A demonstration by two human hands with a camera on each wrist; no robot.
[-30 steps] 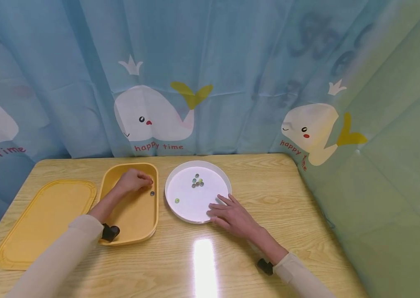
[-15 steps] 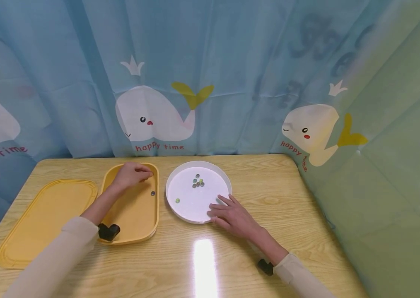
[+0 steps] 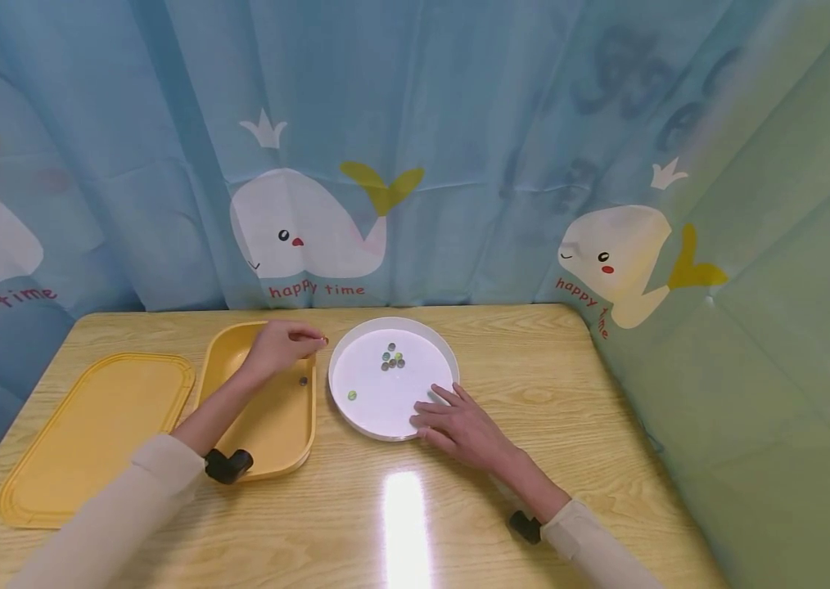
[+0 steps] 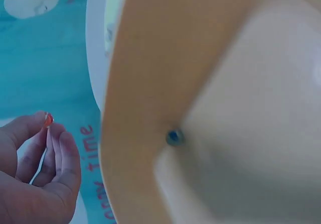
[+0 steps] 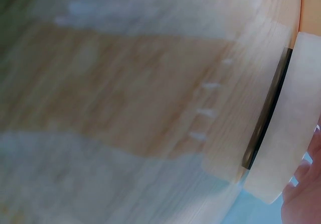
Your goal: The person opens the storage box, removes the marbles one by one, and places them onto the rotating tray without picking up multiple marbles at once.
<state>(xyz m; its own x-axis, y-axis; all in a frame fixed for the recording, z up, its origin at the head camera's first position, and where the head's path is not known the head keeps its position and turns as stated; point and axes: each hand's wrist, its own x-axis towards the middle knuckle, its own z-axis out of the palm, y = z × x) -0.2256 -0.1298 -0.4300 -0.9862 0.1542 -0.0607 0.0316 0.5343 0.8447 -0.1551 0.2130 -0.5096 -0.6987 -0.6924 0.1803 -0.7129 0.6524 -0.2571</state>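
Observation:
My left hand [image 3: 277,350] is above the right wall of the yellow bin [image 3: 278,429], pinching a small red-orange marble [image 4: 48,120] between thumb and fingertips. Inside the bin lies one dark marble [image 3: 303,381], which looks blue-green in the left wrist view. To the right stands a round white tray [image 3: 385,413] with a cluster of dark and green marbles [image 3: 392,362] near its far side. A single green marble [image 3: 352,395] sits apart at its left. With fingers spread, my right hand [image 3: 459,425] rests at the tray's near right rim; only part of it enters the right wrist view.
A flat yellow lid [image 3: 91,442] lies on the wooden table [image 3: 525,368] left of the bin. Behind the table hangs a blue curtain [image 3: 459,147] with whale prints, and a greenish curtain runs along the right side. Bright glare marks the table's front.
Within the bin my left hand first moved away from me, then rightward over its wall, carrying the red-orange marble toward the tray. My right hand has stayed in place.

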